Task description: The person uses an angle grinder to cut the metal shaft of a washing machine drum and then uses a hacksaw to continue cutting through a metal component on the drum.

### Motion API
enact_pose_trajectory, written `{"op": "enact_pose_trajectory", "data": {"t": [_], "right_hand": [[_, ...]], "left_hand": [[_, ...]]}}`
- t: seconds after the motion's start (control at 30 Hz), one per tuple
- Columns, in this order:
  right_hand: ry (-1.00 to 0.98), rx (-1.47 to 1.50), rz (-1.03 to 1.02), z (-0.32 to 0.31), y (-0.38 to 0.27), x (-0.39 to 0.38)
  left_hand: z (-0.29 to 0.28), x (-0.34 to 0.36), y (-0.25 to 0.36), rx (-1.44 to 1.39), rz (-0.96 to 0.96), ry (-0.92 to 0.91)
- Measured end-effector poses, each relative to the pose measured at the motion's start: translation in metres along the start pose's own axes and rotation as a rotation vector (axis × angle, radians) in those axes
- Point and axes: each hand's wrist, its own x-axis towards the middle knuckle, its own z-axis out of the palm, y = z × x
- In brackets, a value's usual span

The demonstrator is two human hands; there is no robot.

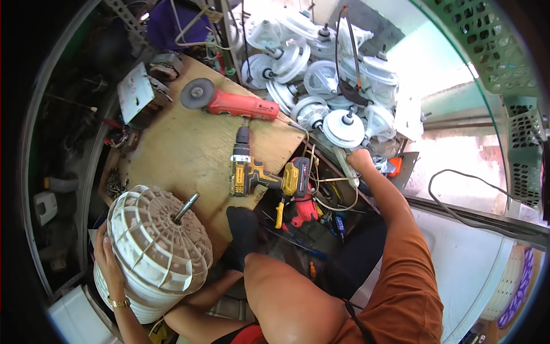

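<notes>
A dirty white washing machine drum (154,238) with a ribbed base and a metal shaft (186,208) sticking up leans at the lower left. My left hand (109,261) holds its left side, the fingers laid along the wall. At the right, my outstretched right hand (360,160) is closed beside a whitish power strip (345,167), just under a white disc-shaped part with a dark spindle (344,129). What its fingers hold, if anything, is hidden. Behind it lies a heap of similar white washing machine gearboxes (321,77).
On the wooden board (166,143) lie a red angle grinder (240,106) and a yellow cordless drill (249,172). Below the board's right edge is a jumble of tools with a red power tool (303,209). A white panel (475,264) stands at the right. Cables hang over the heap.
</notes>
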Motion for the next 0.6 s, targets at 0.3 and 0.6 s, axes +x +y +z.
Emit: {"op": "enact_pose_trajectory", "data": {"t": [0.3, 0.6], "right_hand": [[0.464, 0.815, -0.079, -0.228, -0.205, -0.017], [0.412, 0.735, -0.021, -0.228, -0.267, 0.018]], "left_hand": [[-0.023, -0.018, -0.007, 0.040, -0.008, 0.058], [-0.009, -0.014, -0.004, -0.063, 0.025, 0.140]]}}
